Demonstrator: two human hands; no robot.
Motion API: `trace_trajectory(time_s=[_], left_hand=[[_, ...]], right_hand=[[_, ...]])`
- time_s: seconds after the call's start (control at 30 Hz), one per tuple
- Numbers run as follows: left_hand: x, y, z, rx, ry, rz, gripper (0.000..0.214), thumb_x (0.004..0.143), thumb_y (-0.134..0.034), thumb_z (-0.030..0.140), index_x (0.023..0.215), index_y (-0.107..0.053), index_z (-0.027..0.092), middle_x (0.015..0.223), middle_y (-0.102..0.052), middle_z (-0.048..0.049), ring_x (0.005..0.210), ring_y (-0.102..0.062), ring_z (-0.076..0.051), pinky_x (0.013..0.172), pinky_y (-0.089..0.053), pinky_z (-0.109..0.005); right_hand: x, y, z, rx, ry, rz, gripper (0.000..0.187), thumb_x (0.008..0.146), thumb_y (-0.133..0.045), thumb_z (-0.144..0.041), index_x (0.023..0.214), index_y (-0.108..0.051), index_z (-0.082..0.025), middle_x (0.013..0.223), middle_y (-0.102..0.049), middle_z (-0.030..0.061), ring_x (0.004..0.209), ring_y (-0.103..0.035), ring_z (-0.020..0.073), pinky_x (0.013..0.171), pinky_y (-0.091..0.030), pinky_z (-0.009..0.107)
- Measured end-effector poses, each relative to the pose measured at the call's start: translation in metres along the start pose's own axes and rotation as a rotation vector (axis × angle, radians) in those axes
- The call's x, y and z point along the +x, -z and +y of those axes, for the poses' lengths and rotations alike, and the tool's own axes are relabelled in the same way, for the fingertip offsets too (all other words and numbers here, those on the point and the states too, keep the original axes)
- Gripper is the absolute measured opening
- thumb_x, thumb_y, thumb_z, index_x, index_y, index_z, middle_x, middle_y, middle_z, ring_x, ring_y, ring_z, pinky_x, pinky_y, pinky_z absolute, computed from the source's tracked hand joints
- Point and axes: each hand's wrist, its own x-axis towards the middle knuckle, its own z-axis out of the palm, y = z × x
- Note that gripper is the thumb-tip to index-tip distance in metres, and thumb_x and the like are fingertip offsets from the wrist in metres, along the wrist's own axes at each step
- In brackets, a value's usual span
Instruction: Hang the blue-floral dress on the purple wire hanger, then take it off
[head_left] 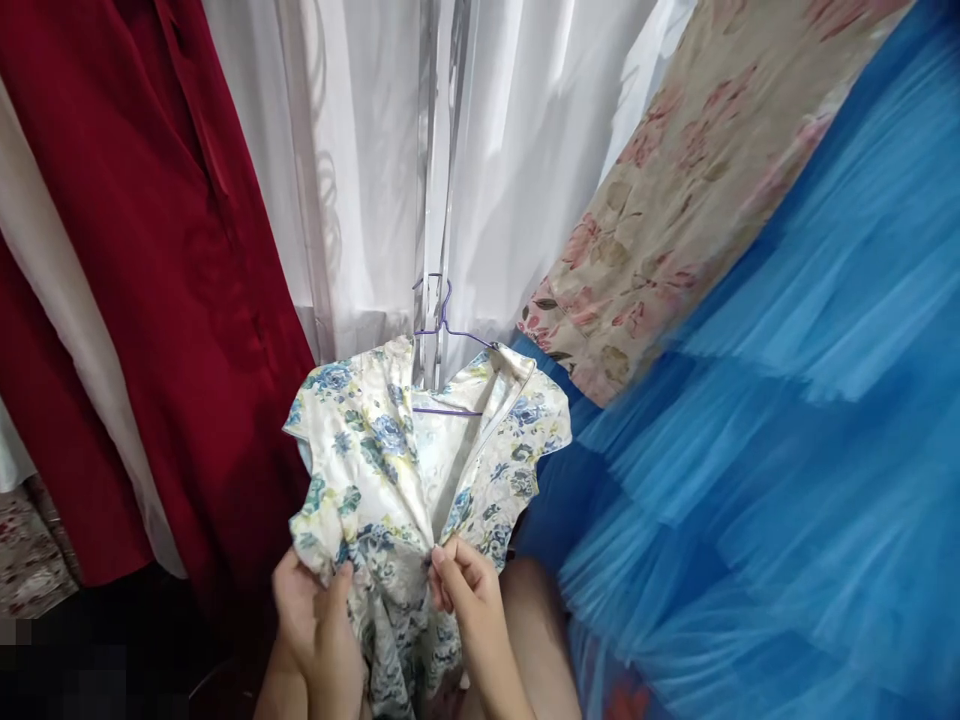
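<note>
A short-sleeved white dress (375, 480) with blue flowers and green-yellow leaves hangs on a thin purple wire hanger (444, 325). Its opening gapes in a deep V, with what looks like a zipper (491, 425) along the right edge. My left hand (315, 615) is closed on the fabric at the dress's left side, thumb in front. At the bottom of the V, my right hand (466, 580) pinches the zipper between thumb and forefinger; the pull is hidden by the fingertips. The lower part of the dress bunches between my forearms.
Behind the dress are a white curtain (360, 200) and a narrow metal upright (439, 150). A long red garment (202, 330) hangs at the left. On the right hang a beige floral garment (660, 210) and a tiered blue tulle dress (787, 480). A bare knee (532, 620) shows beside my right hand.
</note>
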Motion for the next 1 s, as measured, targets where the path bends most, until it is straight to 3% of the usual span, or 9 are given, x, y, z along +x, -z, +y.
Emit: trace_trajectory(time_s=[0.07, 0.1, 0.17, 0.23, 0.3, 0.4, 0.6, 0.83, 1.0], left_hand=[[-0.003, 0.000, -0.006, 0.069, -0.275, -0.047, 0.054, 0.074, -0.077, 0.027, 0.124, -0.055, 0.023, 0.130, -0.056, -0.0095, 0.124, -0.055, -0.027, 0.108, -0.043, -0.040], [-0.005, 0.000, -0.010, 0.132, -0.292, -0.197, 0.052, 0.074, -0.077, 0.025, 0.121, -0.057, 0.023, 0.129, -0.057, -0.0097, 0.123, -0.055, -0.027, 0.108, -0.043, -0.039], [-0.012, -0.003, -0.015, 0.228, -0.160, -0.614, 0.041, 0.079, -0.073, 0.026, 0.118, -0.060, 0.022, 0.120, -0.062, -0.0100, 0.114, -0.061, -0.026, 0.100, -0.049, -0.037], [-0.023, -0.008, -0.019, 0.230, 0.001, -0.897, 0.026, 0.086, -0.066, 0.027, 0.111, -0.062, 0.020, 0.103, -0.068, -0.0081, 0.096, -0.066, -0.023, 0.088, -0.054, -0.033], [-0.033, -0.013, -0.019, 0.203, 0.020, -0.921, 0.008, 0.090, -0.060, 0.027, 0.093, -0.061, 0.019, 0.084, -0.066, -0.0043, 0.080, -0.065, -0.019, 0.077, -0.053, -0.029], [-0.041, -0.015, -0.014, 0.256, -0.110, -0.867, 0.019, 0.093, -0.055, 0.023, 0.075, -0.054, 0.019, 0.072, -0.059, -0.0018, 0.071, -0.060, -0.016, 0.070, -0.049, -0.026], [-0.037, -0.014, 0.007, 0.479, -0.253, -1.018, 0.015, 0.088, -0.051, 0.011, 0.076, -0.051, 0.020, 0.076, -0.056, -0.0019, 0.068, -0.056, -0.014, 0.062, -0.042, -0.023], [-0.032, -0.018, 0.033, 0.826, -0.305, -1.202, 0.021, 0.079, -0.045, 0.001, 0.083, -0.049, 0.022, 0.088, -0.061, -0.0037, 0.075, -0.059, -0.018, 0.062, -0.037, -0.027], [-0.014, -0.018, 0.026, 0.726, -0.224, -1.276, 0.019, 0.079, -0.053, 0.004, 0.085, -0.057, 0.022, 0.086, -0.066, -0.0027, 0.076, -0.062, -0.018, 0.067, -0.043, -0.027]], right_hand=[[-0.007, 0.004, -0.001, -0.020, -0.015, 0.024, 0.050, 0.087, -0.062, -0.059, 0.060, -0.042, -0.022, 0.050, -0.043, -0.0045, 0.048, -0.034, 0.0100, 0.049, -0.025, 0.026], [-0.009, 0.005, -0.004, -0.033, -0.021, 0.023, 0.050, 0.086, -0.063, -0.059, 0.060, -0.042, -0.022, 0.050, -0.042, -0.0044, 0.048, -0.034, 0.0100, 0.049, -0.025, 0.026], [-0.012, 0.006, -0.012, -0.051, -0.024, 0.011, 0.050, 0.086, -0.064, -0.058, 0.059, -0.043, -0.021, 0.050, -0.043, -0.0040, 0.048, -0.035, 0.0100, 0.050, -0.026, 0.025], [-0.013, 0.007, -0.019, -0.040, -0.032, -0.008, 0.050, 0.084, -0.066, -0.058, 0.058, -0.045, -0.020, 0.050, -0.044, -0.0035, 0.048, -0.037, 0.0099, 0.051, -0.027, 0.025], [-0.014, 0.012, -0.022, 0.004, -0.055, -0.034, 0.048, 0.083, -0.068, -0.057, 0.060, -0.052, -0.019, 0.048, -0.045, -0.0036, 0.047, -0.037, 0.0094, 0.051, -0.027, 0.025], [-0.013, 0.025, -0.019, 0.094, -0.142, -0.082, 0.043, 0.081, -0.071, -0.055, 0.067, -0.063, -0.015, 0.044, -0.044, -0.0046, 0.043, -0.031, 0.0072, 0.048, -0.020, 0.024], [0.033, 0.045, -0.050, 0.118, -0.174, 0.003, 0.040, 0.076, -0.077, -0.050, 0.070, -0.067, -0.012, 0.039, -0.032, -0.0100, 0.040, -0.017, 0.0037, 0.045, -0.007, 0.024], [0.141, 0.008, -0.163, 0.153, 0.047, -0.012, 0.029, 0.070, -0.078, -0.039, 0.071, -0.064, -0.014, 0.048, -0.037, -0.0088, 0.042, -0.022, 0.0045, 0.041, -0.012, 0.022], [0.143, -0.009, -0.165, 0.070, 0.213, 0.049, 0.028, 0.075, -0.073, -0.041, 0.072, -0.063, -0.015, 0.050, -0.048, -0.0048, 0.043, -0.032, 0.0062, 0.042, -0.020, 0.022]])
